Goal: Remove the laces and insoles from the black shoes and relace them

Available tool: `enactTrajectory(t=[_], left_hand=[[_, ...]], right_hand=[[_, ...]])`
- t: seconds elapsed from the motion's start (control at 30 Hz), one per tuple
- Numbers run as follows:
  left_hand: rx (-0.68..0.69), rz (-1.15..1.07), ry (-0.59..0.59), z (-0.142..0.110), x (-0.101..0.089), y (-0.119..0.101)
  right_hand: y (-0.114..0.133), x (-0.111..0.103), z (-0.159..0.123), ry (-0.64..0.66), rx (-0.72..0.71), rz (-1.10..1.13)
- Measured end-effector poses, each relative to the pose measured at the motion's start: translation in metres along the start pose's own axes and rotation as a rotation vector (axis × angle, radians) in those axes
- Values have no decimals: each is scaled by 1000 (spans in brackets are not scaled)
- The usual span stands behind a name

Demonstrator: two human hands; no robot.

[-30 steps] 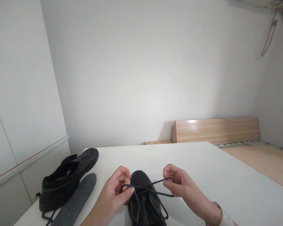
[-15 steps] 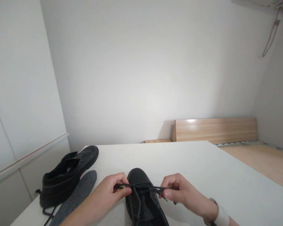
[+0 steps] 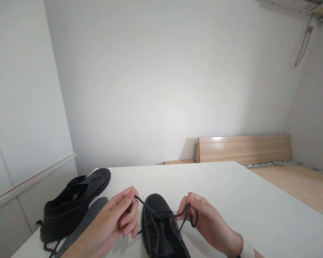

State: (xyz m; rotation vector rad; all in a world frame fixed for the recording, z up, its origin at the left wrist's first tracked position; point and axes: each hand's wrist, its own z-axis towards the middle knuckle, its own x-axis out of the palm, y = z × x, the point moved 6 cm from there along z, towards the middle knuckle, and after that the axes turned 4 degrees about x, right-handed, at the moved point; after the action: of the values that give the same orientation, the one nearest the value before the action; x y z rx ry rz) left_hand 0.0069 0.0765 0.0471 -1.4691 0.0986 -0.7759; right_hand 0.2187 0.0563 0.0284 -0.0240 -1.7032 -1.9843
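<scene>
A black shoe stands on the white table between my hands, toe pointing away from me. Its dark shoelace spreads out from the tongue to both sides. My left hand pinches one part of the lace, left of the toe and slightly raised. On the right, my right hand is closed on the other part, with a loop hanging from its fingers. A short lace end shows below my left fingers. The lower part of the shoe runs out of the frame.
At the left of the white table sits a second black shoe, its lace trailing. A grey insole lies beside it, partly behind my left forearm. Beyond the table are a wooden headboard and a bed base.
My left hand has lifted and turned, drawing its lace up and to the left. The laces, bunched together earlier, now spread apart, with a loop at my right hand.
</scene>
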Motion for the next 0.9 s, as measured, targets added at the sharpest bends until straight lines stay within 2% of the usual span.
enactTrajectory(t=[0.1,0.17,0.33,0.4,0.5,0.57,0.73,0.9], left_hand=[[-71,-65,3,-3,1,4],[-71,-16,13,-4,2,3],[43,413,169,-5,21,2],[64,560,156,-1,21,9],[110,717,-43,10,3,20],[125,776,-118,16,-8,29],[170,875,-53,21,-11,38],[406,1117,-40,11,6,28]], right_hand=[[-6,2,1,-26,1,37],[-9,1,2,-48,-7,60],[-20,-4,7,-33,51,170],[-25,-12,10,-79,69,60],[-29,-27,13,-195,65,-205],[-32,-28,13,-185,63,-306],[-27,-20,9,-184,-21,-581],[-11,-4,5,-228,-212,-865]])
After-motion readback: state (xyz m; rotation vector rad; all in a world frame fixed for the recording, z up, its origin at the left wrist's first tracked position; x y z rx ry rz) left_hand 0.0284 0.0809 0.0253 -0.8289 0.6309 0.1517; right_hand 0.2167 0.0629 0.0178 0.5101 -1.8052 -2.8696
